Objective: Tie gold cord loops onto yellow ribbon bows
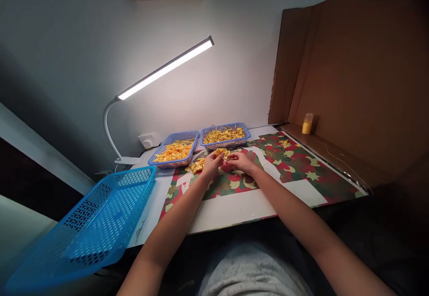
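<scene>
My left hand (212, 164) pinches a glossy yellow petal-like piece (222, 152) above the patterned sheet. From the other side, my right hand (241, 162) has its fingertips closed at the lower right edge of this same piece; anything smaller between them is too small to make out. A loose pile of similar yellow pieces (197, 166) lies just left of my left hand. Behind it, a blue-violet basket (157, 163) holds orange-yellow pieces. Straight beyond my hands, a second basket (248, 134) is filled with shiny gold cord-like pieces.
A large blue perforated basket (115, 215) stands at the left. A lit desk lamp (167, 67) leans over the table (234, 213). Cardboard (348, 77) walls the right side, with a small yellow-filled bottle (307, 124) before it. Gold scraps (284, 144) lie on the patterned sheet (301, 166).
</scene>
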The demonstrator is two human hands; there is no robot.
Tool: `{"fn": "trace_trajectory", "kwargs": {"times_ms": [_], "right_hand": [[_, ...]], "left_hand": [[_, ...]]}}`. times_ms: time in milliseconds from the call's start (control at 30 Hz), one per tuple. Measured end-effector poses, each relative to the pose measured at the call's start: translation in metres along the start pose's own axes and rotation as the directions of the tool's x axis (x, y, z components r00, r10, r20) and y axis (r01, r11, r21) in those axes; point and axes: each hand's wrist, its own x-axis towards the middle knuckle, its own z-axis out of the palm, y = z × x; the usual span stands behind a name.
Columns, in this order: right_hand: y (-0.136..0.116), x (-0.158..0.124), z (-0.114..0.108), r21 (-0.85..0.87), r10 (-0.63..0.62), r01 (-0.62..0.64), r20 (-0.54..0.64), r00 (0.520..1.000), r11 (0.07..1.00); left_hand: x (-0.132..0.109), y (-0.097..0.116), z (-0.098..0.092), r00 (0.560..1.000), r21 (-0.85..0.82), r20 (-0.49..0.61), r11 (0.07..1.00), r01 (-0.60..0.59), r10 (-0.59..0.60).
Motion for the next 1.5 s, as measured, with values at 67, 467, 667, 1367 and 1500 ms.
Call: {"fn": "trace_trajectory", "kwargs": {"times_ms": [67, 467, 667, 1367, 1500], "right_hand": [[-0.001, 0.0, -0.005, -0.026, 0.005, -0.005, -0.002, 1.0, 1.0], [-0.008, 0.012, -0.034, -0.059, -0.131, 0.118, -0.295, 0.946, 0.991], [0.001, 0.017, -0.028, -0.079, -0.093, 0.076, -0.242, 0.966, 0.994], [-0.002, 0.066, -0.004, -0.9, 0.035, -0.052, -0.041, 0.999, 0.434], [-0.003, 0.079, 0.018, -0.91, 0.06, 0.009, 0.037, 0.997, 0.415]], "left_hand": [[-0.002, -0.001, -0.006, 1.0, 0.001, -0.02, 1.0, 0.005, -0.005], [-0.029, 0.005, -0.003, 0.973, 0.281, 0.228, 0.955, -0.09, 0.025], [-0.034, 0.011, -0.001, 0.939, 0.52, 0.312, 0.802, -0.294, 0.142], [-0.036, 0.009, 0.0, 0.925, 0.623, 0.349, 0.699, -0.35, 0.153], [-0.035, 0.008, 0.0, 0.918, 0.587, 0.351, 0.721, -0.368, 0.183]]}}
